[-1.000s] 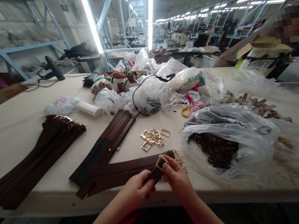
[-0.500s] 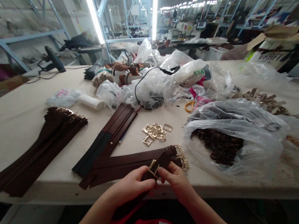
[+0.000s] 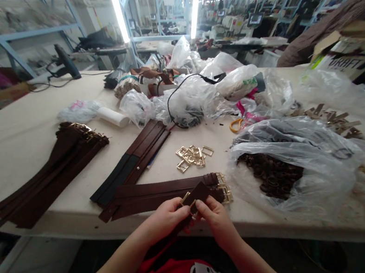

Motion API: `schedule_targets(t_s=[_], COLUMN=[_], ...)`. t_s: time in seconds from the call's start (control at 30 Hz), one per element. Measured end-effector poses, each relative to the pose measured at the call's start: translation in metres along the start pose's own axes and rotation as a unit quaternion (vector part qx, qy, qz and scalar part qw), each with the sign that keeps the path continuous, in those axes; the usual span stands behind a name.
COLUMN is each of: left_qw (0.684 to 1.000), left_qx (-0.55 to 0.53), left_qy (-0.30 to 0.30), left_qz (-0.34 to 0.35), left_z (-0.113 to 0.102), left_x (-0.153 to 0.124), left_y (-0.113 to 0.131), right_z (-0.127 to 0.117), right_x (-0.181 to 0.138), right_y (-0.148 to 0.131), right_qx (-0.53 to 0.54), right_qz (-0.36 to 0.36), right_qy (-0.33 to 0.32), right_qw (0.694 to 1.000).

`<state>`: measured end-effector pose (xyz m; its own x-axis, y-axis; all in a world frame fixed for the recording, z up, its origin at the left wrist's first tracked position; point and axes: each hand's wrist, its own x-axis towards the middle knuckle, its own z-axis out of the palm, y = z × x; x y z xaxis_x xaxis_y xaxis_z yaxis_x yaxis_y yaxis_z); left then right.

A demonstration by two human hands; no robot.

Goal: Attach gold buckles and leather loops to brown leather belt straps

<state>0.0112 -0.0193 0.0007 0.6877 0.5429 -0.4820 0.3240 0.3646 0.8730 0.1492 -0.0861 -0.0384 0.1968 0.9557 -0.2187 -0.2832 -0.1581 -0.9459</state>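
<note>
Held low at the table's front edge is a dark brown leather belt strap [image 3: 200, 192] with a gold buckle [image 3: 185, 198]. My left hand [image 3: 168, 216] is closed on the strap at the buckle, thumb on top. The fingers of my right hand [image 3: 216, 219] pinch the strap's short end beside the buckle, and part of the buckle is hidden by both hands. Just beyond lies a stack of brown belts [image 3: 164, 194], their gold buckles [image 3: 225, 188] to the right. Several loose gold buckles [image 3: 193, 156] sit in a small pile farther back.
A plastic bag [image 3: 329, 167] of dark brown leather loops [image 3: 274, 174] lies right. Buckled belts [image 3: 58, 172] fan out left, near flat leather strips [image 3: 133, 159]. Behind are a white roll [image 3: 112, 116], yellow-handled scissors [image 3: 236, 125] and plastic bags [image 3: 193, 99]. A person's sleeve [image 3: 322, 29] shows back right.
The view has shifted slightly. Both hands still grip the belt, and the buckle has turned a little against the strap. A sleeve has come into view at the back right.
</note>
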Motion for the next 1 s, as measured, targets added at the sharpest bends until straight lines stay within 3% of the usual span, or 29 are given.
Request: schedule_targets(t_s=[0.23,0.3,0.4,0.47,0.5,0.57,0.67,0.77,0.87,1.0], left_qw=[1.0,0.999,0.996,0.996,0.996,0.997,0.997,0.996,0.994,0.993], left_qx=[0.01,0.036,0.069,0.077,0.077,0.075,0.073,0.088,0.108,0.112], left_qy=[0.022,0.024,0.033,0.037,0.036,0.028,0.017,0.008,0.012,0.025], left_qz=[0.006,0.019,0.036,0.032,0.027,0.02,0.018,0.021,0.026,0.024], left_z=[0.007,0.009,0.012,0.013,0.013,0.013,0.014,0.016,0.017,0.015], left_x=[-0.003,-0.005,-0.008,-0.009,-0.01,-0.01,-0.011,-0.012,-0.013,-0.007], left_y=[-0.002,-0.001,-0.001,-0.002,-0.003,-0.004,-0.004,-0.004,-0.005,-0.008], right_z=[-0.001,-0.004,-0.01,-0.012,-0.013,-0.013,-0.011,-0.009,-0.007,-0.008], right_x=[0.0,-0.001,-0.005,-0.006,-0.006,-0.005,-0.003,-0.002,-0.003,-0.007], right_y=[0.003,0.003,0.002,0.002,0.003,0.004,0.006,0.006,0.004,0.003], right_qx=[-0.108,-0.196,-0.323,-0.359,-0.354,-0.285,-0.074,0.067,0.047,-0.134], right_qz=[-0.108,-0.181,-0.292,-0.317,-0.309,-0.246,-0.076,0.021,-0.006,-0.141], right_qy=[0.036,0.061,0.072,0.063,0.058,0.043,-0.008,-0.055,-0.047,0.007], right_qw=[0.988,0.962,0.898,0.876,0.881,0.925,0.994,0.996,0.998,0.981])
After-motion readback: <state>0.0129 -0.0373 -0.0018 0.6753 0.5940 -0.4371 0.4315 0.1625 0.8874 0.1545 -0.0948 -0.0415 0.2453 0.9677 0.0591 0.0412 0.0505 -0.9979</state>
